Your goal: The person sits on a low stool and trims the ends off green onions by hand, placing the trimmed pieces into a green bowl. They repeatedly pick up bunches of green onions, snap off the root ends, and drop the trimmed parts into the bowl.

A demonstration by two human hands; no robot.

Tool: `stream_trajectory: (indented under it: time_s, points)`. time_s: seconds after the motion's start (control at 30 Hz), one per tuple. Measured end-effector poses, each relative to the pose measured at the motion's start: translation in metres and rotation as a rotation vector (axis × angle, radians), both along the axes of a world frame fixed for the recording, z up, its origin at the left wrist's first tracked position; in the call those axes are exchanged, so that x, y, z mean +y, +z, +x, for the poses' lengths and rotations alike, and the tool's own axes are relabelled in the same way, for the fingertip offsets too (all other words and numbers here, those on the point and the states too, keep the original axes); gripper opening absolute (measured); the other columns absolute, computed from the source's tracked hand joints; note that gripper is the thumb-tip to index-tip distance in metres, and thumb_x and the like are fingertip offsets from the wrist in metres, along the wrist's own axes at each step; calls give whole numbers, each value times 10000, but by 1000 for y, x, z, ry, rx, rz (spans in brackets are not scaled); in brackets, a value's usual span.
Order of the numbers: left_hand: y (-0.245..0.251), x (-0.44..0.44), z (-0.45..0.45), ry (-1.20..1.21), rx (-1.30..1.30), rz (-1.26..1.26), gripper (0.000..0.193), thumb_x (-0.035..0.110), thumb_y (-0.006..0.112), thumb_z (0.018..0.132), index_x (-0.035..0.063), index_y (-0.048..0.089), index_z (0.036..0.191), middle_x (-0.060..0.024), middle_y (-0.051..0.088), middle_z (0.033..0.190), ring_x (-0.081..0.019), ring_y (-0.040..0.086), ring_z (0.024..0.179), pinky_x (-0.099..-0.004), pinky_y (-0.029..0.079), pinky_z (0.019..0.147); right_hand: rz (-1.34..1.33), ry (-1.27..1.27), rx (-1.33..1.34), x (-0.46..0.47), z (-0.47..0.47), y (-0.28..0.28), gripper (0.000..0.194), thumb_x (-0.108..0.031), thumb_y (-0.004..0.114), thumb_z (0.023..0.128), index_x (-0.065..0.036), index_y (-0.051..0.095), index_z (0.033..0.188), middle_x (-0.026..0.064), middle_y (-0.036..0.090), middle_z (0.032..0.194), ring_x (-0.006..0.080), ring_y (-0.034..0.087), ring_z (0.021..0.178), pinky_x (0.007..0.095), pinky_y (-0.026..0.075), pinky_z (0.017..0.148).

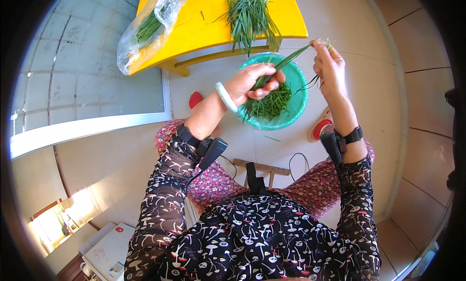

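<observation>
My left hand (251,80), with a pale bangle at its wrist, is closed around a small bunch of garlic chives (293,57). The bunch slants up to the right, where my right hand (329,66) pinches its pale ends between thumb and finger. A few thin dark blades also hang from below my right hand. Beneath both hands stands a green basin (304,99) lined with clear plastic. Loose green blades (271,106) lie in it, partly hidden by my left hand.
A yellow table (204,33) at the top holds a pile of chives (251,18), its leaves hanging over the front edge. Left of it, more chives lie in a clear plastic bag (165,11). A glass panel (98,62) borders the left; a wooden stool (264,167) shows below the basin.
</observation>
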State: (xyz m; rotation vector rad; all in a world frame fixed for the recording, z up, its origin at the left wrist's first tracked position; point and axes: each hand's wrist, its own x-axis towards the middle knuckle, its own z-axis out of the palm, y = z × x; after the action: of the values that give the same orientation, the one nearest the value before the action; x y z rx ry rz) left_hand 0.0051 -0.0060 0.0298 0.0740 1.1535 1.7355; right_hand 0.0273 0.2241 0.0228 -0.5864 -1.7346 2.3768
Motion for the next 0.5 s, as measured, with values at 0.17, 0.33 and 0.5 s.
stream_trajectory:
  time_s: [0.17,0.33,0.5]
  points:
    - [2,-19,-14,113,24,48,239,237,475,997,37,584,923,45,441,666,-21,332,448,-177,244,396,-45,-116,28,29,0,-7,221,-221,669,928,-4,653,966,-109,347,600,9,263,485,204,205,449]
    - [3,-38,-28,445,54,168,231,248,491,1006,51,567,910,56,414,651,-24,294,431,-187,219,392,-27,-85,-5,27,4,-8,216,-215,663,929,-3,651,967,-108,348,612,8,259,485,205,203,449]
    - [1,-23,-20,411,218,-36,205,259,616,965,56,632,990,25,588,779,6,307,426,-166,216,367,-35,138,-95,-2,9,-12,221,-251,663,931,-31,669,956,-110,369,607,4,285,480,206,204,441]
